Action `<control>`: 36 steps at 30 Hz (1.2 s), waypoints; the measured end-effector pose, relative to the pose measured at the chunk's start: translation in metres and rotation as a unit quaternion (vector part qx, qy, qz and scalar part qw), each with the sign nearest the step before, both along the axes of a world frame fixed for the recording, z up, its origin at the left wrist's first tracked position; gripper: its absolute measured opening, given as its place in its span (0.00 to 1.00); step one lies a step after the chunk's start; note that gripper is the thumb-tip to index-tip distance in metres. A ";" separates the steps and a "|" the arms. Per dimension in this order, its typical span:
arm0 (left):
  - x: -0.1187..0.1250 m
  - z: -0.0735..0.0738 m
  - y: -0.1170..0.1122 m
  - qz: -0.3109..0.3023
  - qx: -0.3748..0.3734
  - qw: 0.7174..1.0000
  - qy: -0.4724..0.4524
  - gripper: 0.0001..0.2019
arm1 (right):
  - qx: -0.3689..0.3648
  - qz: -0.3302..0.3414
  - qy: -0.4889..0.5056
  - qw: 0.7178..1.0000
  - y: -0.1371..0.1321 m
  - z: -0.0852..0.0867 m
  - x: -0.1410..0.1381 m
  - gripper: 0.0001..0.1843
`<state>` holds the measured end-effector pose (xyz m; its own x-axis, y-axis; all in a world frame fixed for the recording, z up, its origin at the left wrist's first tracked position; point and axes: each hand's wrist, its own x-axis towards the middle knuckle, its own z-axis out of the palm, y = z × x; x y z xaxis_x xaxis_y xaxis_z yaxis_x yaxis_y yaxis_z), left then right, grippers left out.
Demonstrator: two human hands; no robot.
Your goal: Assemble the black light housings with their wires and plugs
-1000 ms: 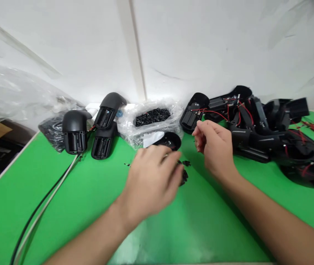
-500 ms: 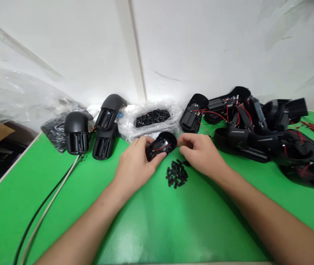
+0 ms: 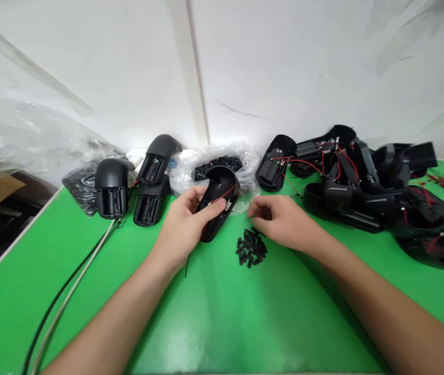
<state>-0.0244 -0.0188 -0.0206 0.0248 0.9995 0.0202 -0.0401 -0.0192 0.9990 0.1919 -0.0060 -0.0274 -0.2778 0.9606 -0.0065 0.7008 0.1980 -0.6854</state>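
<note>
My left hand (image 3: pixel 185 219) grips a curved black plastic housing (image 3: pixel 227 182), thumb across its hollow inner side. A red wire runs inside the shell, and a thin dark wire hangs down by the wrist. To its right, my right hand (image 3: pixel 280 216) is closed with its fingers curled toward the thumb. Whether anything sits between those fingertips is hidden. Just below, a loose pile of small black plastic pieces (image 3: pixel 251 247) lies on the green table (image 3: pixel 222 317), close to the right thumb.
Behind the housing, a clear plastic bag (image 3: pixel 185 169) holds many small black parts (image 3: pixel 225 162). Three black units with open battery compartments (image 3: pixel 112 200) stand at left, near two cables (image 3: pixel 69 286). More wired housings (image 3: pixel 346 200) are heaped at right; a single open housing (image 3: pixel 276 164) lies nearer the middle.
My left hand has turned and raised the housing, so more of its length shows. My right hand stays beside the pile, its fingertips slightly lower and farther from the housing.
</note>
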 end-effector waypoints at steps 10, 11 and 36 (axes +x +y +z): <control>0.001 0.008 0.000 0.060 -0.092 0.977 -0.181 0.21 | 0.009 0.061 -0.068 0.996 0.000 -0.002 0.005 0.02; 0.001 0.008 0.001 0.063 -0.092 0.977 -0.184 0.21 | 0.015 0.057 -0.070 0.996 0.000 -0.003 0.005 0.02; 0.008 0.004 -0.004 0.018 -0.131 0.971 -0.198 0.24 | -0.290 -0.004 0.560 0.776 -0.006 0.004 -0.017 0.16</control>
